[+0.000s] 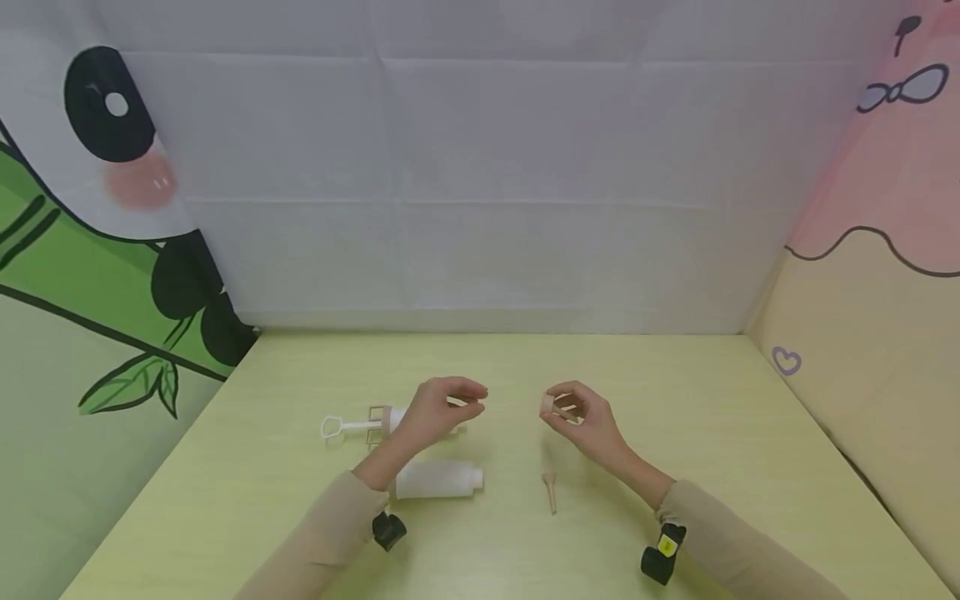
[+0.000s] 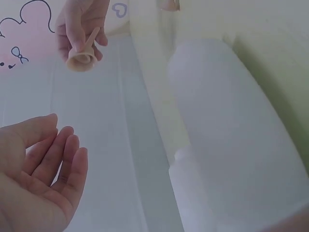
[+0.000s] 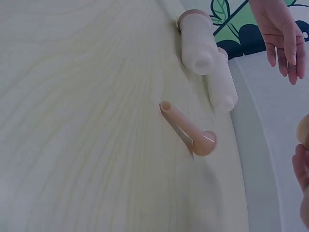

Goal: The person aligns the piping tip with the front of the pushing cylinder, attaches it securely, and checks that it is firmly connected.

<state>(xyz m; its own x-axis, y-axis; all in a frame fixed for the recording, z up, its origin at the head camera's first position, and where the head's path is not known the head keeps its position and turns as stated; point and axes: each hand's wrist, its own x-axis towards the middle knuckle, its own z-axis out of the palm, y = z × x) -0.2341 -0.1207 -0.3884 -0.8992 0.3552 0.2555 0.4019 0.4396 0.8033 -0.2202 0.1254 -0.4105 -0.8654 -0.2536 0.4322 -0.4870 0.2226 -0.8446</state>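
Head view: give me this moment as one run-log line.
left hand: open, holds nothing | right hand: pinches small tan nozzle | table: white bottle, loose tan nozzle

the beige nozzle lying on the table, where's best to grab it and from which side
Probably pinch the beige nozzle at its narrow tube, coming down from above: it lies flat, free of the white bottle, and the flared end is wider for the fingers. The empty left hand is free.

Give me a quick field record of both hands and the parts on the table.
left hand: open, fingers relaxed, holds nothing
right hand: pinches a small beige nozzle
table: pale wood
white tube: lies on its side near the left forearm
plunger: lies behind the left hand
second beige nozzle: lies loose between the forearms
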